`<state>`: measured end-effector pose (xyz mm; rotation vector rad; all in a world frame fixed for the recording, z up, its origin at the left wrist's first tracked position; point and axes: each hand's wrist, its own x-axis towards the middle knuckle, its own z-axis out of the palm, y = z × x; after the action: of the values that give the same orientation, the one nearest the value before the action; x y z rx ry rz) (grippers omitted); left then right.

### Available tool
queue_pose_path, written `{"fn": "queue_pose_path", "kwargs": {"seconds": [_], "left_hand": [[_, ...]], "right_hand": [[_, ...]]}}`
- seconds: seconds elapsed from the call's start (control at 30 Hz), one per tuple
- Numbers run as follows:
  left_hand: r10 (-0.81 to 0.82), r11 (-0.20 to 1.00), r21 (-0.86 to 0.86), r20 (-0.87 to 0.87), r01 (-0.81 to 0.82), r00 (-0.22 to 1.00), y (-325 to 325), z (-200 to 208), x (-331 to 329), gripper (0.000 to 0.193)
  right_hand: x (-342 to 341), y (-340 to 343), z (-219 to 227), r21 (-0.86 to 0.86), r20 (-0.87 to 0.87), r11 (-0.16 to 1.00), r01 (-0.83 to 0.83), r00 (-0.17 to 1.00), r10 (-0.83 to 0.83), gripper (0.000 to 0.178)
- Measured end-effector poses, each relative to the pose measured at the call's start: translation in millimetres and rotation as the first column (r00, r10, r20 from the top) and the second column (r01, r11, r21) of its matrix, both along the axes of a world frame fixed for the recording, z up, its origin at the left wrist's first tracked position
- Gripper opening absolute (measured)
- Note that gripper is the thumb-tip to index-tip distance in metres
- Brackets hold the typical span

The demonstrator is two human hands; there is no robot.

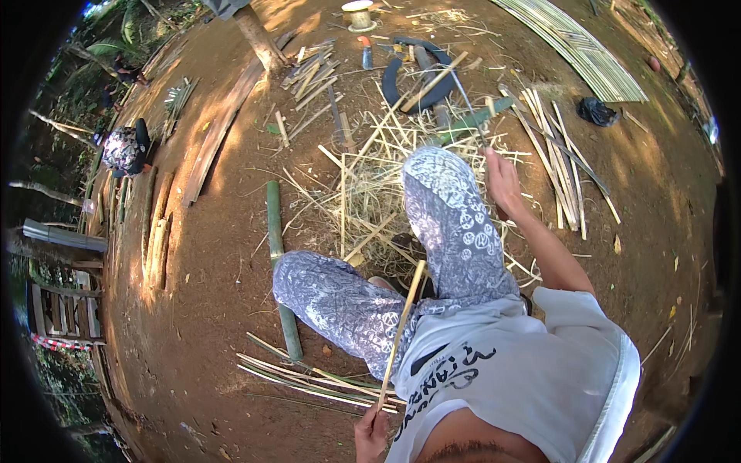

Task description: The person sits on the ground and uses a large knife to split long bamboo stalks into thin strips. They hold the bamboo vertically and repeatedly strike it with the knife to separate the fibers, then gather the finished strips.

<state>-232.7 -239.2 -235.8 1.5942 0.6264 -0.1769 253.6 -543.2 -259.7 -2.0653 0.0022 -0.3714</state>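
Note:
My left hand (372, 436), low in the view beside my hip, is closed around the lower end of a pale bamboo strip (403, 320). The strip slants up across my left thigh, its other end between my knees. My right hand (503, 184) is out past my right knee, with its fingers wrapped round the handle of a long, narrow-bladed knife (468, 104). The blade points forward and away, over a green bamboo piece (475, 121). Shavings and thin offcuts (370, 181) are heaped on the ground in front of my legs.
A green bamboo pole (275, 224) lies left of my legs, near a bundle of split strips (309, 378). More strips (556, 158) lie at right. Ahead are a black curved tyre-like piece (392, 86), an orange-handled tool (365, 52), a white spool (358, 15) and a slatted bamboo panel (579, 50).

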Motion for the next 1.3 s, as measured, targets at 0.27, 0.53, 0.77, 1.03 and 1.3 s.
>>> {"fn": "queue_pose_path", "kwargs": {"seconds": [0.27,0.53,0.77,1.03,1.3], "left_hand": [[-0.043,0.997,0.078,0.204,0.028,0.978,-11,21,133,0.031],[-0.293,0.807,0.589,0.463,-0.044,0.837,20,50,209,0.033],[-0.355,0.478,0.794,0.565,-0.375,0.745,66,107,265,0.031],[-0.359,0.563,0.776,0.538,-0.282,0.763,104,137,318,0.038],[-0.181,0.524,0.78,0.494,-0.342,0.851,176,98,344,0.022]], "right_hand": [[-24,26,119,0.476,-0.002,0.755,-0.45,0.858,0.513,0.04],[24,75,170,0.539,0.207,0.594,-0.597,0.778,0.593,0.03],[39,103,203,0.666,0.299,0.459,-0.589,0.774,0.559,0.03],[77,110,204,0.689,0.387,0.444,-0.573,0.808,0.443,0.024],[138,109,204,0.647,0.492,0.515,-0.562,0.824,0.282,0.041]]}}
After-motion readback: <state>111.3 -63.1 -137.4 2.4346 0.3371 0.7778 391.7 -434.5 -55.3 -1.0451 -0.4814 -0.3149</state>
